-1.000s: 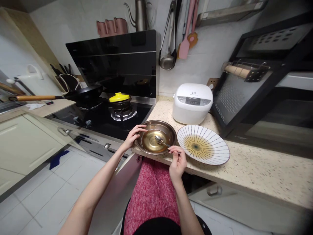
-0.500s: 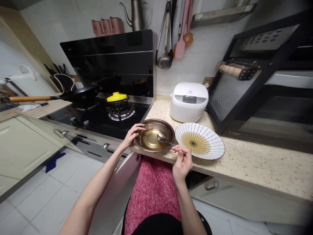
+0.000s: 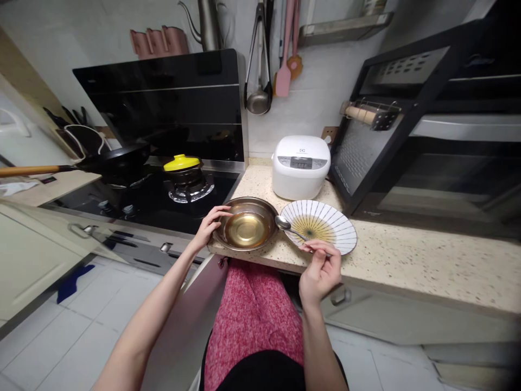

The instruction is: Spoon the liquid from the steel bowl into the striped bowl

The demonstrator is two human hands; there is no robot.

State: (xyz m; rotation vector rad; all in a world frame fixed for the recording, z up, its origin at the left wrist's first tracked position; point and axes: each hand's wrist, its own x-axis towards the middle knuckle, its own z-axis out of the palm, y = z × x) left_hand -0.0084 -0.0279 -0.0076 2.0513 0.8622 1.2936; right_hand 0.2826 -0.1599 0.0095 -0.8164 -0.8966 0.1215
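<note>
My left hand (image 3: 209, 228) holds the near left rim of a shallow metal bowl (image 3: 272, 210), its fingers reaching over the edge. Amber liquid (image 3: 247, 229) lies in the bottom of the bowl. In my right hand (image 3: 321, 269) a metal spoon (image 3: 282, 222) is pinched by the handle. The spoon's head hangs between the bowl's right edge and the left rim of a white plate (image 3: 345, 233) with dark radiating lines. Yellowish colour covers the plate's middle; I cannot tell whether it is liquid or pattern.
Behind the plate stands a white rice cooker (image 3: 301, 169). On the stove to the left are a small pot with a yellow lid (image 3: 181, 162) and a dark wok (image 3: 118, 160). A black oven (image 3: 448, 184) stands at the right. Below, a cabinet door (image 3: 203, 277) hangs open.
My right hand has moved the spoon from over the bowl, rightward, to the gap beside the plate. My left hand stays on the bowl's rim. The view has shifted a little to the right.
</note>
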